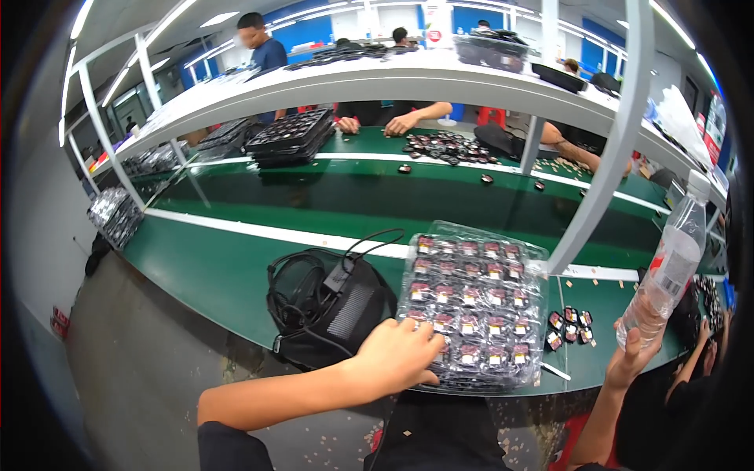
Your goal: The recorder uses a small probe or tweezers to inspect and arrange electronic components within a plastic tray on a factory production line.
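A clear plastic tray, with more layers beneath it, holds rows of small dark pieces with reddish tops and pale labels. Across its near left edge lies my left hand, open, the fingers spread over the plastic. My right hand is wrapped round the lower part of a clear plastic bottle, held upright with a slight tilt at the right. The bottle has a white cap and a partly hidden label. Several loose dark pieces lie on the green table between the tray and my right hand.
A black bag with a cable sits left of the tray. A white pen-like tool lies by the tray's right corner. A white post and overhead shelf stand beyond. Across the belt, co-workers' hands are near stacked trays.
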A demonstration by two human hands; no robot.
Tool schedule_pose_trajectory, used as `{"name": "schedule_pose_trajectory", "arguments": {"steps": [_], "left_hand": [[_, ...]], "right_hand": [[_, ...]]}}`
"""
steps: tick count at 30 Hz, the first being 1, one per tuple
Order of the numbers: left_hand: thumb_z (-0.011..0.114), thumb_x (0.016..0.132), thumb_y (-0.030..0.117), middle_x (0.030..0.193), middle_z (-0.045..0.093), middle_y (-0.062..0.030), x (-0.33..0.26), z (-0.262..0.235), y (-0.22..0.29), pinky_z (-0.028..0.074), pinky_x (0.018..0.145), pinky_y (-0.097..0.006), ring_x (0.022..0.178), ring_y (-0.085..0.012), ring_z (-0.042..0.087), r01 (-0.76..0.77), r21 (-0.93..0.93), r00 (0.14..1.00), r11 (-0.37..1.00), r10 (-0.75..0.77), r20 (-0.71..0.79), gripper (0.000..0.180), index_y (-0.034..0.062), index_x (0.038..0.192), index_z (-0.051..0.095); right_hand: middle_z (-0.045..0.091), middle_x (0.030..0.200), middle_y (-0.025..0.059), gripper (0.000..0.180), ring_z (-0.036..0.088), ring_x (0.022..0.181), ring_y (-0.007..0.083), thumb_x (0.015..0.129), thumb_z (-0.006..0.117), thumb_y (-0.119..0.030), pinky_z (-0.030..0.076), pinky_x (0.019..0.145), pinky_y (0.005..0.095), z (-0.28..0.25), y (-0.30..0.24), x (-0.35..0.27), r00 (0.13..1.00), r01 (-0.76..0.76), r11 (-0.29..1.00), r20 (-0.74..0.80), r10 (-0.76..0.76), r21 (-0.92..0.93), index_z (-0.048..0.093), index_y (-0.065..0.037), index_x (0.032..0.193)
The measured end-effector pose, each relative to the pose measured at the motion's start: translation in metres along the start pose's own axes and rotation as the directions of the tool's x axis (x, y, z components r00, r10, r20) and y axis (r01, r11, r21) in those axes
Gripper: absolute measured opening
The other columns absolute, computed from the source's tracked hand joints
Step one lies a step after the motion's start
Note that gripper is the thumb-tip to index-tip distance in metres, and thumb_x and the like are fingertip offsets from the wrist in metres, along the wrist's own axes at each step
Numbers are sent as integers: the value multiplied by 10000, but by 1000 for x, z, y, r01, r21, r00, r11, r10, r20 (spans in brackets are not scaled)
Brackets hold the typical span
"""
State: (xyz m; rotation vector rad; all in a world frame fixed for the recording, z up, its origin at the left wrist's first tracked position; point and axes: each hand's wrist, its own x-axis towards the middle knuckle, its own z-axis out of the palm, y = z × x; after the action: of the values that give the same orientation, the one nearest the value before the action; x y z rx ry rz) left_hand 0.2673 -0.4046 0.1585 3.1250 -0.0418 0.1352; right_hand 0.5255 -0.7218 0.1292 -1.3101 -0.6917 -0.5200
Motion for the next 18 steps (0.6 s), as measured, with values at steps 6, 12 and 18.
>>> {"name": "schedule_pose_trajectory", "arguments": {"steps": [6, 12, 18], "left_hand": [[727, 842, 433, 980, 646, -75, -35, -29, -15, 503, 765, -368, 866, -252, 627, 74, -232, 915, 970, -159, -372, 442, 60, 1058, 635], [701, 879, 192, 937, 697, -141, -126, -10, -184, 517, 815, -421, 893, -335, 656, 453, -393, 299, 801, -551, -779, 190, 18, 949, 673], [671, 906, 214, 1109, 635, -164, -247, 108, -349, 482, 897, -462, 1053, -370, 599, 816, -379, 95, 437, -748, -657, 274, 36, 1112, 631]], "right_hand": [[579, 1159, 138, 842, 591, 904, 201, 822, 702, -529, 504, 770, 350, 64, -32, 18, 948, 36, 998, 318, -17, -54, 425, 69, 1346], [464, 1340, 156, 1111, 511, 1219, 263, 711, 774, -635, 453, 997, 398, 170, -67, 52, 871, 164, 984, 479, -113, -65, 292, 22, 1466], [537, 1246, 137, 898, 514, 1218, 228, 745, 772, -490, 400, 1043, 369, 393, -128, 93, 628, 366, 925, 708, -323, 98, 404, 10, 1394]]}}
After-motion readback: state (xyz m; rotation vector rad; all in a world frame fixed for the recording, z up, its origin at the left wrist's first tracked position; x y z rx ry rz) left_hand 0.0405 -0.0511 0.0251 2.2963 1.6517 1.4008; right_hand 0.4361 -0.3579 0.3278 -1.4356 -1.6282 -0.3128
